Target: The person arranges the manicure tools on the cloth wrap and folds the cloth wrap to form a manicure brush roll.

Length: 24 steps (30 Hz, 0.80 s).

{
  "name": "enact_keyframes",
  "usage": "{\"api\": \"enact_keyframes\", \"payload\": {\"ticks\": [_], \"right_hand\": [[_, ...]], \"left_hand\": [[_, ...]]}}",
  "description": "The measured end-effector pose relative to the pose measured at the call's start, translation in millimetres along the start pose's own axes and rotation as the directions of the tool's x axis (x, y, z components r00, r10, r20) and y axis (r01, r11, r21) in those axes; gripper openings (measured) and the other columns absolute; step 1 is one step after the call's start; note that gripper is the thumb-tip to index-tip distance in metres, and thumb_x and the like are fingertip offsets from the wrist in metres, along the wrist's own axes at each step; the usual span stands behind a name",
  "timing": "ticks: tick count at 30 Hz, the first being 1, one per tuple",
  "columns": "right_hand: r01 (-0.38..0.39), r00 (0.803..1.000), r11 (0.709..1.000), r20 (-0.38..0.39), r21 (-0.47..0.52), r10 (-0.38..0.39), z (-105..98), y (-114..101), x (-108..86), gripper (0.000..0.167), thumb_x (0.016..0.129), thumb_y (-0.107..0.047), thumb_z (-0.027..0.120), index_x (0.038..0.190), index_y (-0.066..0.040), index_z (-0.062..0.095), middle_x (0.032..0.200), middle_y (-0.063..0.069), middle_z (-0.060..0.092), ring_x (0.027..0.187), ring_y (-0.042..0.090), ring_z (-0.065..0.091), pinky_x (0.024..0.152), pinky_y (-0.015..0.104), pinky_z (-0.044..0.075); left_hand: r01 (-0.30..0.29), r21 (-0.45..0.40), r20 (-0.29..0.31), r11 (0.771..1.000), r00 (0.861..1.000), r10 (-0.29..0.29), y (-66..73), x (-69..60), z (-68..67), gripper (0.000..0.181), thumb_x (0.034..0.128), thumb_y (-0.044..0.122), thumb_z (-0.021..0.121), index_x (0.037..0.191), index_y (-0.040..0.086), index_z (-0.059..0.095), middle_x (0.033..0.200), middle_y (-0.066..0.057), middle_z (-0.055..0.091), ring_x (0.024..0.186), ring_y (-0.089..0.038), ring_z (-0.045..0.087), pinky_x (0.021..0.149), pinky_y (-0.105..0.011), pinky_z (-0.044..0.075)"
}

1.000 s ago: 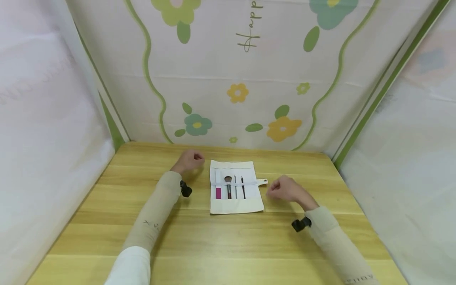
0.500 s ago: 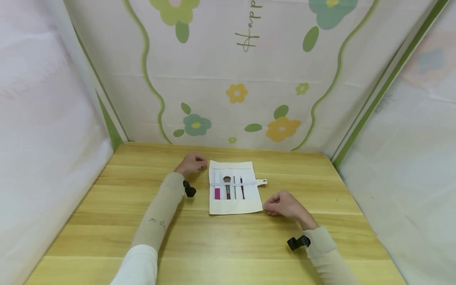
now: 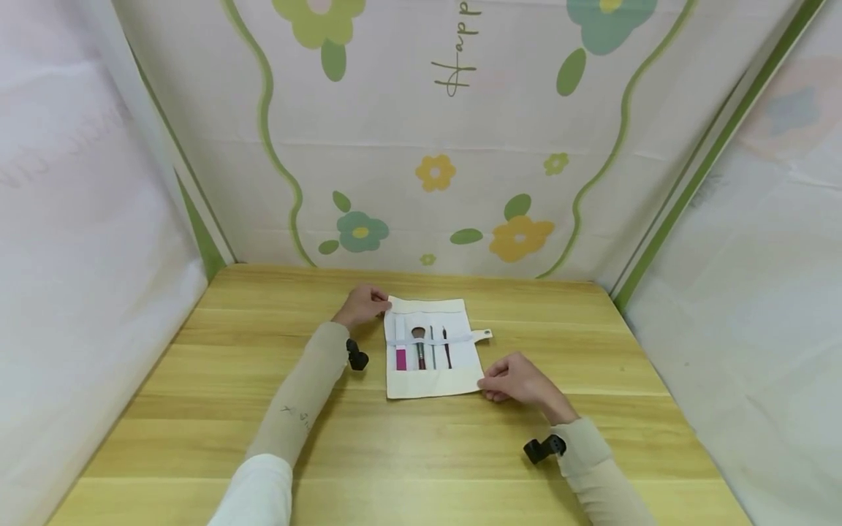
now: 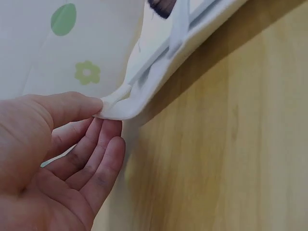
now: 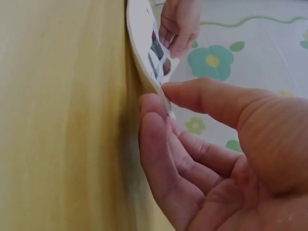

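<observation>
A cream fabric brush roll [image 3: 434, 383] lies unfolded on the wooden table. Under its elastic band sit a white-and-magenta strip [image 3: 401, 358], a fluffy makeup brush [image 3: 419, 343], a thin grey stick [image 3: 433, 349] and a slim dark red tool [image 3: 447, 348]. My left hand [image 3: 364, 305] pinches the roll's far left corner between thumb and fingers, and the left wrist view shows that corner bent up. At the near right corner, my right hand [image 3: 520, 380] pinches the edge; in the right wrist view the thumb presses it against the fingers.
A snap tab [image 3: 483, 334] sticks out from the roll's right side. The wooden table [image 3: 395, 460] spreads around it. Flower-printed white cloth [image 3: 368, 146] hangs behind the table, with more white cloth at both sides. Both wrists carry small black cameras.
My left hand has moved right onto the roll's far left corner and pinched it. My right hand has come down from beside the tab to the near right corner and taken hold.
</observation>
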State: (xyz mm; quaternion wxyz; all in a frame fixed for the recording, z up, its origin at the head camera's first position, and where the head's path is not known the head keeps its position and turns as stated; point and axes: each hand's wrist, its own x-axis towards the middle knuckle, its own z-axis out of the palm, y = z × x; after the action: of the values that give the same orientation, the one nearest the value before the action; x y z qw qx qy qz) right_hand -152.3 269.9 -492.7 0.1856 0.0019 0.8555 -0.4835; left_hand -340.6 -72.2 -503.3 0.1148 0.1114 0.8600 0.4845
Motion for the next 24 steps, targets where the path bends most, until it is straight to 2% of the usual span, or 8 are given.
{"api": "enact_keyframes", "payload": {"ticks": [3,6,9,12,15,19,22,24], "right_hand": [[-0.017,1.0,1.0,-0.019,0.011,0.017,-5,0,1.5,0.023,0.098,-0.018,0.076,0.105,0.003,0.075,0.09,0.011,0.079,0.079,0.017,0.075,0.073,0.033,0.064],[-0.025,0.999,0.999,-0.046,0.035,0.027,-14,-2,4.1,0.024,0.099,-0.017,0.073,0.11,0.005,0.074,0.096,0.014,0.079,0.085,0.02,0.077,0.077,0.034,0.065],[-0.022,0.996,0.998,-0.09,0.053,0.027,-26,-5,9.2,0.025,0.1,-0.015,0.071,0.114,0.006,0.072,0.102,0.017,0.078,0.089,0.023,0.077,0.081,0.037,0.065],[-0.013,0.991,0.999,-0.136,0.051,0.02,-38,-11,16.3,0.029,0.101,-0.015,0.07,0.119,0.008,0.07,0.105,0.019,0.077,0.092,0.026,0.078,0.085,0.041,0.065],[0.003,0.983,0.999,-0.184,0.047,0.005,-50,-17,26.4,0.033,0.102,-0.017,0.069,0.122,0.009,0.069,0.11,0.02,0.076,0.093,0.026,0.077,0.089,0.043,0.064],[0.027,0.966,0.996,-0.258,0.083,-0.005,-60,-24,42.3,0.035,0.102,-0.024,0.069,0.123,0.004,0.071,0.116,0.018,0.075,0.092,0.018,0.075,0.095,0.045,0.062],[0.055,0.955,0.988,-0.296,0.145,-0.01,-63,-28,56.2,0.037,0.103,-0.03,0.069,0.126,-0.001,0.071,0.123,0.014,0.074,0.097,0.013,0.073,0.104,0.046,0.058],[0.073,0.949,0.978,-0.314,0.195,-0.008,-63,-28,66.6,0.038,0.103,-0.032,0.07,0.127,-0.003,0.072,0.128,0.013,0.073,0.103,0.013,0.073,0.108,0.047,0.056]], "left_hand": [[0.009,-0.006,0.012,1.0,1.0,-0.009,1.6,-6.2,-5.8,0.025,0.1011,0.019,0.071,0.118,-0.001,0.072,0.112,-0.015,0.073,0.091,-0.022,0.069,0.076,-0.028,0.057],[-0.006,-0.028,0.045,1.0,0.999,0.008,3.2,-16.0,-13.3,0.023,0.101,0.019,0.07,0.114,0.0,0.072,0.107,-0.015,0.072,0.089,-0.024,0.067,0.075,-0.032,0.057],[-0.018,-0.055,0.11,0.998,0.994,0.024,5.3,-31.3,-21.7,0.02,0.1003,0.018,0.07,0.108,0.0,0.073,0.104,-0.015,0.073,0.092,-0.027,0.07,0.081,-0.036,0.059],[0.019,-0.089,0.207,0.996,0.978,0.0,7.3,-47.9,-28.9,0.019,0.0997,0.018,0.07,0.103,0.0,0.075,0.103,-0.014,0.075,0.094,-0.027,0.072,0.088,-0.038,0.06],[0.08,-0.132,0.321,0.988,0.947,-0.034,7.5,-60.6,-32.4,0.019,0.0991,0.018,0.071,0.1,-0.001,0.074,0.098,-0.012,0.076,0.09,-0.022,0.072,0.089,-0.037,0.062],[0.117,-0.176,0.476,0.977,0.879,-0.02,7.6,-74.9,-29.3,0.024,0.0994,0.016,0.071,0.099,-0.009,0.072,0.091,-0.012,0.074,0.08,-0.016,0.068,0.083,-0.034,0.061],[0.124,-0.195,0.551,0.973,0.834,0.004,9.5,-87.7,-20.8,0.03,0.0995,0.016,0.071,0.102,-0.014,0.071,0.091,-0.013,0.074,0.077,-0.013,0.067,0.081,-0.032,0.061],[0.141,-0.21,0.575,0.968,0.818,0.006,11.5,-96.3,-12.7,0.033,0.0987,0.018,0.073,0.104,-0.015,0.071,0.091,-0.012,0.075,0.076,-0.012,0.068,0.08,-0.03,0.061]]}}
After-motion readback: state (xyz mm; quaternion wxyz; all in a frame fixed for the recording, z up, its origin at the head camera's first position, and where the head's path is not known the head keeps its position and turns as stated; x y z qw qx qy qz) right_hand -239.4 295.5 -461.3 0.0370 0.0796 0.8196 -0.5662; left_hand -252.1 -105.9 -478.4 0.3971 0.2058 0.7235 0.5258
